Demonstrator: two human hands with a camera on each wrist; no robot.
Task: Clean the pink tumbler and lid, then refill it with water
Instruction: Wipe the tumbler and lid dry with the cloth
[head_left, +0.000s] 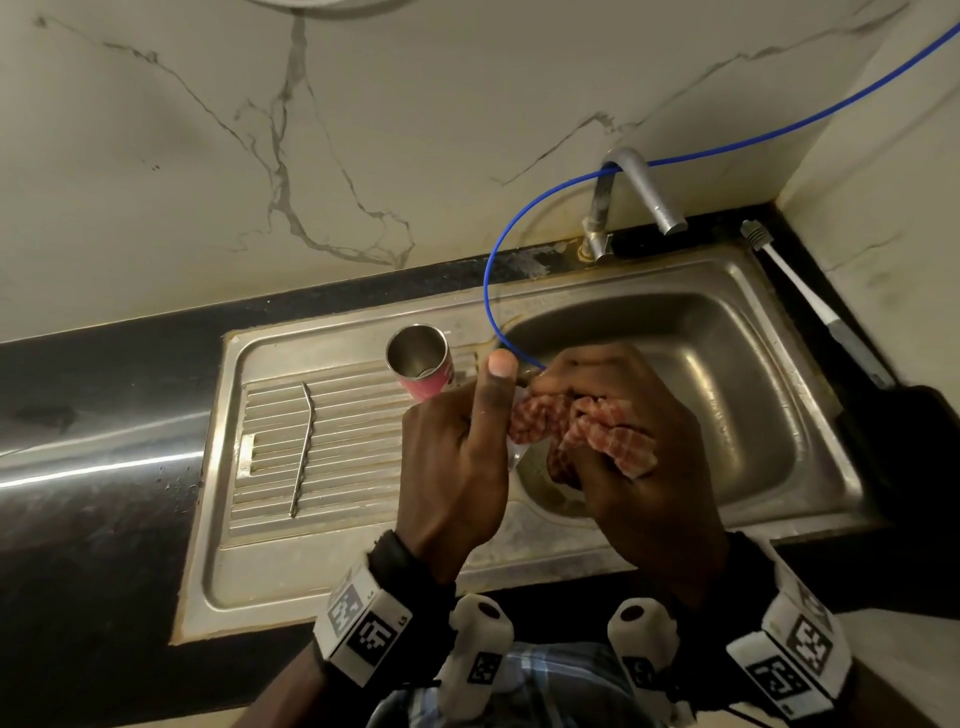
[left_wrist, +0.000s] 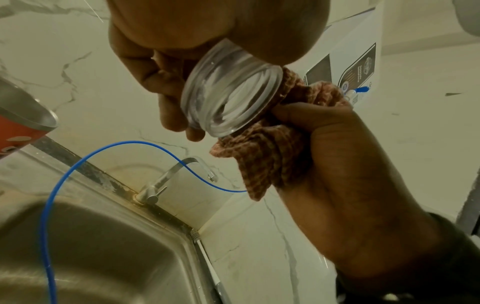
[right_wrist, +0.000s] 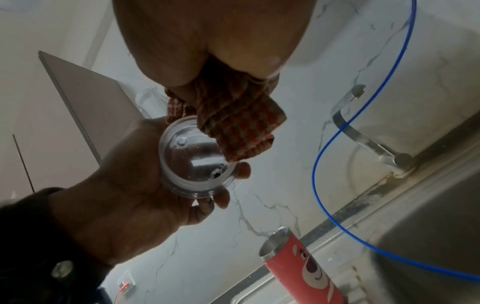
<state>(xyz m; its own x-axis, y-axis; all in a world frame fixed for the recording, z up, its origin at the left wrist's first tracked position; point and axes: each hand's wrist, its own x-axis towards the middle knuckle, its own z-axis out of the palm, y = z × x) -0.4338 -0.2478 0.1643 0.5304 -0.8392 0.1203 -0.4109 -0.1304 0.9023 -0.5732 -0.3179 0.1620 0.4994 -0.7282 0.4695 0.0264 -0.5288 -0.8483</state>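
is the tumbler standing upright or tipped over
Upright: the pink tumbler stands on the sink's drainboard, open mouth up, its lid off in the left hand.

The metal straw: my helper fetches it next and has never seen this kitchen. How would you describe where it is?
Find the steel sink. On its ribbed draining board to the left, left of the pink tumbler, lies the straw: a thin silver rod, bent near its far end.
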